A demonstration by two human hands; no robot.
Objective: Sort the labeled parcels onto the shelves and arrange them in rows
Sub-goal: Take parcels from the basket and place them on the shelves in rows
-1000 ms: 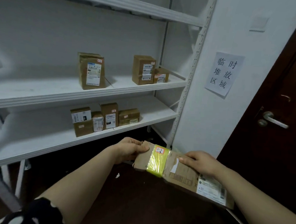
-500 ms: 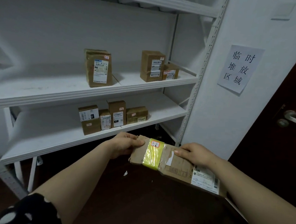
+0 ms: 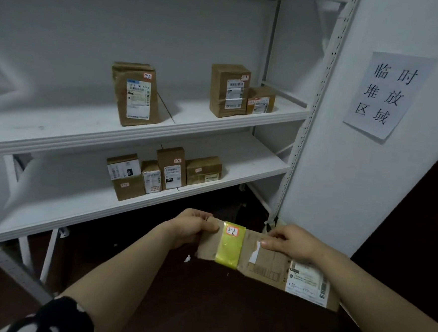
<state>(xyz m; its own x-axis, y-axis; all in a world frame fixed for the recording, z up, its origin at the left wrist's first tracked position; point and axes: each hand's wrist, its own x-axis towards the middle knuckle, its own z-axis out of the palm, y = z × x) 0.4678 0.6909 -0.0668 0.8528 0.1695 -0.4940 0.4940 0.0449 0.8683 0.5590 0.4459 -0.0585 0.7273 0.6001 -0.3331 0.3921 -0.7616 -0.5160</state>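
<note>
Near: left hand (image 3: pixel 195 227) grips the short end of a flat cardboard parcel (image 3: pixel 270 265), thumb on top and fingers curled under. Right hand (image 3: pixel 293 242) pinches the far long edge, thumb pressed on the top face. The parcel is held in the air, face up, in front of the shelving and below the lower shelf (image 3: pixel 80 208). A yellow tape band (image 3: pixel 229 249) wraps it near the left end, with an orange tag (image 3: pixel 232 231) on top that seems to read 3-3-5. A white shipping label (image 3: pixel 307 282) sits at the near right end. Farther: four small boxes (image 3: pixel 172 167) stand in a row, side by side, at the front of the lower shelf, with bare board to their right. Middle shelf (image 3: pixel 59 134): one tall box (image 3: pixel 136 95) alone, two more (image 3: pixel 229 90) together at the right. Their tags are too small to read. Judgement: check the tag against the neighbours before committing. The lower row looks the likely home. Carry it level with both hands, set it just right of the row, tag outward and front edge flush. Being thin, it may topple on edge, so lean it on the neighbour or lay it flat.
</note>
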